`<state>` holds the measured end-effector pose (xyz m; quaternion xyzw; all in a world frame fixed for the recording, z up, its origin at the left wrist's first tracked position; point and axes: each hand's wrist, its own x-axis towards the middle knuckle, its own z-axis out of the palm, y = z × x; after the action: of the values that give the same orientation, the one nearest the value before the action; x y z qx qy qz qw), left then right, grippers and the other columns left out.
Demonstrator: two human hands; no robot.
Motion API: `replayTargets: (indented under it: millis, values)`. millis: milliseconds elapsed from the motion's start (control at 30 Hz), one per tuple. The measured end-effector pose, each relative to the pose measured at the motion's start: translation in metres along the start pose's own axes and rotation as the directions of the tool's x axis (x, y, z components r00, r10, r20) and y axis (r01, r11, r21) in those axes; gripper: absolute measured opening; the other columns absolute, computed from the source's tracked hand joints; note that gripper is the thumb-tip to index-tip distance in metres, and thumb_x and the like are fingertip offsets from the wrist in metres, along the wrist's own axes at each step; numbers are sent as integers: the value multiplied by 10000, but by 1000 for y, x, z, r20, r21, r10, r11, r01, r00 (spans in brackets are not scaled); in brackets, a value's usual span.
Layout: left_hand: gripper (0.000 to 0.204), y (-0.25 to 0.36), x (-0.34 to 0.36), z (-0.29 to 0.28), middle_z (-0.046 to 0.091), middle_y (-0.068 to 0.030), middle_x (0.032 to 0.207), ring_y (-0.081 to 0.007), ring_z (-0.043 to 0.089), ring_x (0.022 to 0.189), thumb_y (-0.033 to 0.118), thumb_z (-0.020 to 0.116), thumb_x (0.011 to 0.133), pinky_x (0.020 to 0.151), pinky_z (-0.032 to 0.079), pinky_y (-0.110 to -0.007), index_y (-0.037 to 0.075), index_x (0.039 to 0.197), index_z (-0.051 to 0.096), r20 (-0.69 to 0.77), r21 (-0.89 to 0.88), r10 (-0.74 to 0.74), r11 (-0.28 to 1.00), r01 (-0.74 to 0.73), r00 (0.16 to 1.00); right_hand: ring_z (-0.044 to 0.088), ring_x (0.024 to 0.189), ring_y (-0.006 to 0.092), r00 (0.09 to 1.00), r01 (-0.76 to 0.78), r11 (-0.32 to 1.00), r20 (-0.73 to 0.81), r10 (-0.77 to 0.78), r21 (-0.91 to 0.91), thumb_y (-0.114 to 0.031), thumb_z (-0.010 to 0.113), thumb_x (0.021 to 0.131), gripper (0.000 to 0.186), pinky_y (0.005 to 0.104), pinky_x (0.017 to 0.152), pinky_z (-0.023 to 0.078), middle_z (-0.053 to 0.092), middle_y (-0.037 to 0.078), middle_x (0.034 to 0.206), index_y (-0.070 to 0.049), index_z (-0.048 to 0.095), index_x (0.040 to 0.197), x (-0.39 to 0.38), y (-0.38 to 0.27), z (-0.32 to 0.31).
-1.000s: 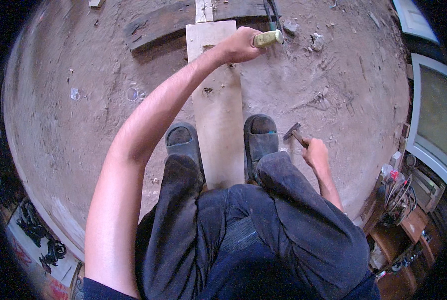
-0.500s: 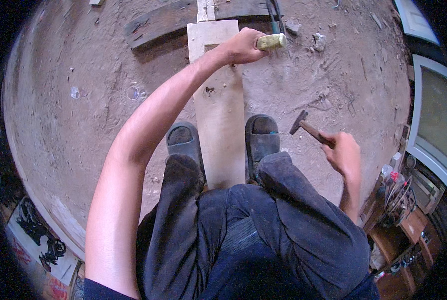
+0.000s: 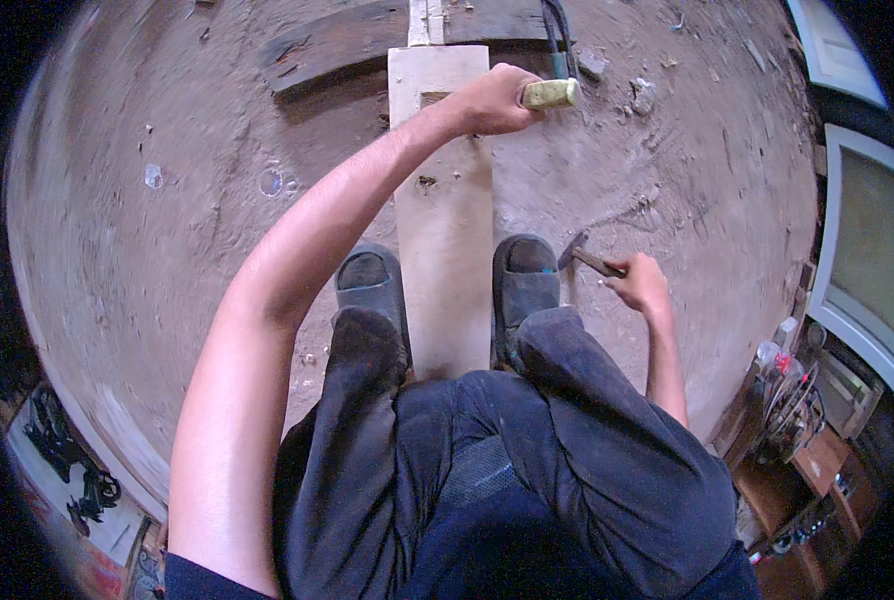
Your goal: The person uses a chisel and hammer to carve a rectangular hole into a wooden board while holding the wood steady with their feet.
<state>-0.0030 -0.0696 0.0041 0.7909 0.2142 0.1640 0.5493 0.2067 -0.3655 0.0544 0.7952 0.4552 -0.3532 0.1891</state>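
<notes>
Between my feet lies a long pale wooden board (image 3: 445, 250), with a small rectangular recess near its far end. Over that end my left hand (image 3: 502, 100) is wrapped round a chisel (image 3: 551, 95); only its yellowish handle sticks out to the right, and its blade is hidden. My right hand (image 3: 644, 283) grips a hammer (image 3: 597, 262) by its wooden handle. The dark hammer head is just right of my right sandal, low over the ground, apart from the chisel.
A dark weathered plank (image 3: 347, 48) lies crosswise under the board's far end, near a saw-like metal frame (image 3: 557, 40). Stone chunks (image 3: 643, 96) lie on the dirt floor. At right are a white-framed panel (image 3: 867, 250) and a wooden shelf unit (image 3: 782, 490) with clutter.
My right hand and the hammer have moved left, toward my right sandal. The left hand still holds the chisel over the board; the whole view has shifted slightly.
</notes>
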Motion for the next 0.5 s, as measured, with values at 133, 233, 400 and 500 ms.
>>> replayTargets:
  millis: [133, 233, 400, 500]
  values:
    - [199, -4, 1, -2, 612, -166, 659, -175, 545, 610, 153, 636, 774, 617, 461, -381, -34, 824, 589, 2, -19, 37, 999, -37, 999, 647, 628, 161, 982, 135, 915, 74, -176, 381, -139, 759, 725, 416, 343, 601, 511, 730, 107, 851, -113, 701, 1136, -24, 35, -41]
    - [209, -6, 0, -3, 616, -167, 662, -175, 549, 608, 164, 638, 779, 613, 460, -383, -33, 826, 589, -22, -19, 37, 999, -37, 999, 515, 577, 52, 991, 18, 832, 100, -88, 555, -116, 765, 745, 405, 271, 510, 428, 698, -19, 810, -119, 705, 1146, -46, 35, -73]
    - [205, -8, 3, -3, 549, -60, 626, -126, 481, 609, 178, 642, 771, 566, 427, -357, -10, 816, 575, -28, -10, 29, 1000, -29, 999, 425, 557, 23, 991, 97, 768, 8, -132, 633, -110, 803, 706, 446, 218, 468, 325, 602, -77, 762, -97, 708, 1141, -62, 56, -94]
    - [224, -6, 4, -4, 548, -61, 620, -124, 479, 610, 204, 635, 783, 566, 425, -355, -10, 810, 577, -23, 7, 46, 999, -46, 999, 438, 548, 30, 979, 177, 718, -48, -196, 674, -149, 828, 664, 481, 222, 473, 333, 607, -55, 737, -48, 709, 1118, -65, 74, -99]
